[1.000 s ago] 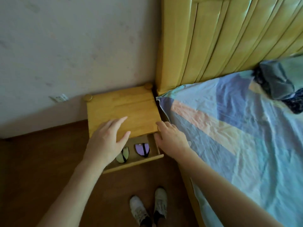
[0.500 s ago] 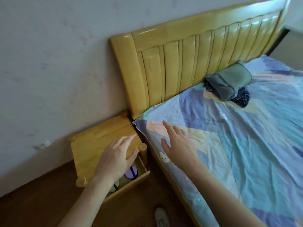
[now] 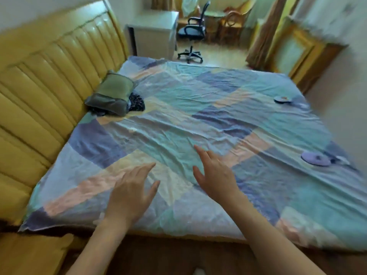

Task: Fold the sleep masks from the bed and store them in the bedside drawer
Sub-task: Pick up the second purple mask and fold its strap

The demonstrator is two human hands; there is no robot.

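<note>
Two sleep masks lie on the bed's patchwork sheet (image 3: 178,108). A purple mask (image 3: 315,159) rests at the right side, with a strap trailing to its right. A blue-grey mask (image 3: 282,99) lies farther back near the right edge. My left hand (image 3: 132,192) hovers open over the near part of the sheet. To its right, my right hand (image 3: 214,175) is open too, fingers spread, holding nothing. Both hands are well left of the masks. Only the top of the wooden bedside table (image 3: 29,253) shows at the lower left; its drawer is out of view.
The yellow wooden headboard (image 3: 49,76) runs along the left. A folded green and dark pile of cloth (image 3: 115,96) sits by it. Beyond the bed stand a white desk (image 3: 155,30), an office chair (image 3: 192,30) and wooden chairs.
The view has swung from the bedside table and its open drawer to the bed. Both hands left the table and drawer and now hover over the sheet.
</note>
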